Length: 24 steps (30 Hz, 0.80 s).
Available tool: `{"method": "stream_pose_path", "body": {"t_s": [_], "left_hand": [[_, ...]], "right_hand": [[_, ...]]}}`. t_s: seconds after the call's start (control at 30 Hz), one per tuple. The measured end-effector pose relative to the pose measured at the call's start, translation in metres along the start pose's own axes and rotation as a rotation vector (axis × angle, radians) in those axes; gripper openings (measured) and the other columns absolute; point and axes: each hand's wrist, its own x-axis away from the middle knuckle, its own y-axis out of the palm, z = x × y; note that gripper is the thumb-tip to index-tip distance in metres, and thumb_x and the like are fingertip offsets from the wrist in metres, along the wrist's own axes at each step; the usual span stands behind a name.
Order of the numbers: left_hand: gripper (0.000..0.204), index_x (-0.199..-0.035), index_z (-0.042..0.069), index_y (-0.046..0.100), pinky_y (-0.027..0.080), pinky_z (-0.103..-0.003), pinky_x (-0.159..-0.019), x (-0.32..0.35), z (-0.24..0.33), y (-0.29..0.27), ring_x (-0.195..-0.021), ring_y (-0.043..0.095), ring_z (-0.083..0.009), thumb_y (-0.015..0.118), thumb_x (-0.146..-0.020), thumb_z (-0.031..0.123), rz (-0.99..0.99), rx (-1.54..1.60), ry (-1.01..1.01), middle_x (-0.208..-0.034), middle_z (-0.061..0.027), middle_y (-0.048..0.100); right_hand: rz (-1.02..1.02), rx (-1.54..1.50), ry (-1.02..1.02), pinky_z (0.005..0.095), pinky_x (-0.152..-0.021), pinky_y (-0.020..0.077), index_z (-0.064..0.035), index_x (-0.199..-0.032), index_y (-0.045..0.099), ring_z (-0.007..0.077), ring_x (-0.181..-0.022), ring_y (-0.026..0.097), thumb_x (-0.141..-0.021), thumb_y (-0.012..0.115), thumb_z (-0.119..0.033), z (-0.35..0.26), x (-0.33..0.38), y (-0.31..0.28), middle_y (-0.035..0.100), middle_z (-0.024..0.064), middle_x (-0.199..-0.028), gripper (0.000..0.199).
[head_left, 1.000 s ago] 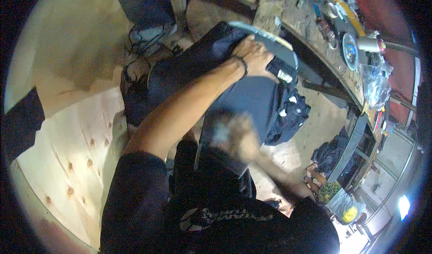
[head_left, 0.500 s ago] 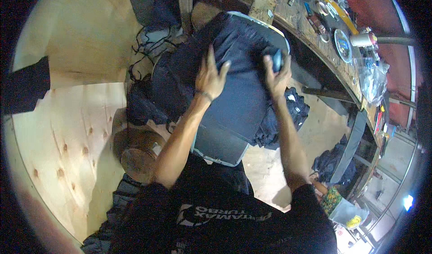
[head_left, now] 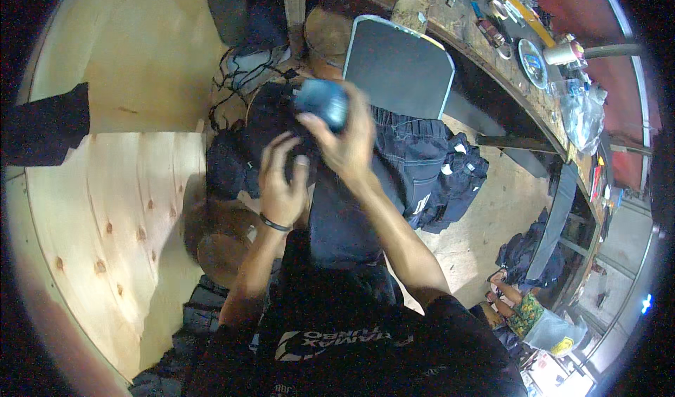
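A blurred, shiny blue object (head_left: 321, 103) is gripped by the right hand (head_left: 353, 142) near a gathered-waist, dark-blue fabric garment (head_left: 410, 154), which is draped over a pale-edged dark board (head_left: 397, 63). The left hand's (head_left: 284, 186) fingers are held loosely apart.

White lettering (head_left: 320, 342) on black shirt (head_left: 373, 365), perhaps also on dark garment (head_left: 402, 161)

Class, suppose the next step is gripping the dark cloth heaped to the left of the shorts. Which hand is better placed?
Probably the left hand: it appears empty, its thumb stands apart, and it is nearer the dark cloth. The right hand is farther off and holds a blurred blue object.
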Motion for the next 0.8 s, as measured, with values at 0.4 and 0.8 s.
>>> {"method": "stream_pose_path", "body": {"t_s": [0.4, 0.8], "left_hand": [[0.151, -0.174, 0.003, 0.003, 0.009, -0.083, -0.122, -0.200, 0.052, 0.134, -0.164, 0.012, -0.0536, 0.073, -0.073, 0.091, -0.163, -0.292, -0.043, -0.177, -0.0357, 0.009], [0.149, -0.176, 0.018, 0.016, -0.002, -0.087, -0.120, -0.281, 0.086, 0.198, -0.168, -0.002, -0.0435, 0.066, -0.063, 0.102, -0.190, -0.547, 0.236, -0.182, -0.0245, 0.005]], "right_hand": [[0.465, 0.394, 0.055, 0.0524, -0.110, 0.0456, 0.0020, -0.147, 0.055, 0.0493, -0.128, 0.057, -0.101, 0.078, -0.034, 0.130, -0.101, -0.106, 0.058, 0.0316, -0.136, 0.064], [0.406, 0.195, 0.090, 0.0397, -0.093, 0.0563, 0.0065, -0.124, 0.069, 0.0264, -0.105, 0.073, -0.099, 0.080, -0.034, 0.099, -0.127, -0.178, 0.076, 0.0221, -0.114, 0.049]]}}
